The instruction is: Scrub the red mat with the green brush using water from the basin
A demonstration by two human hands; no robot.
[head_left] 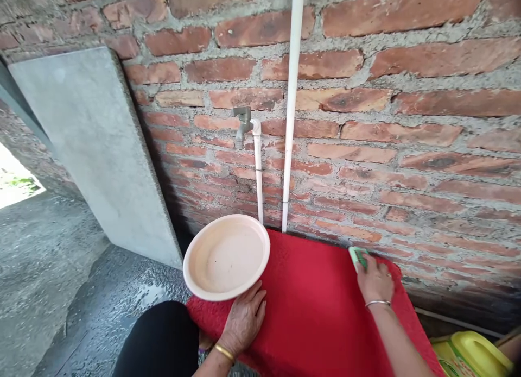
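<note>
My R fingers (372,263) curl snugly round a green brush (357,255), far R corner of red cloth (309,301); L fingers (257,300) loosely spread beside basin (228,257), gripping nothing visible. Prob. mid-scrub; can't tell what's done vs. left.

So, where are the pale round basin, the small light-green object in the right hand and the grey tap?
Pale round basin (233,262): head view, bare inner floor.
Small light-green object (356,255): head view, its uncovered end.
Grey tap (243,126): head view, middle of its body.
</note>
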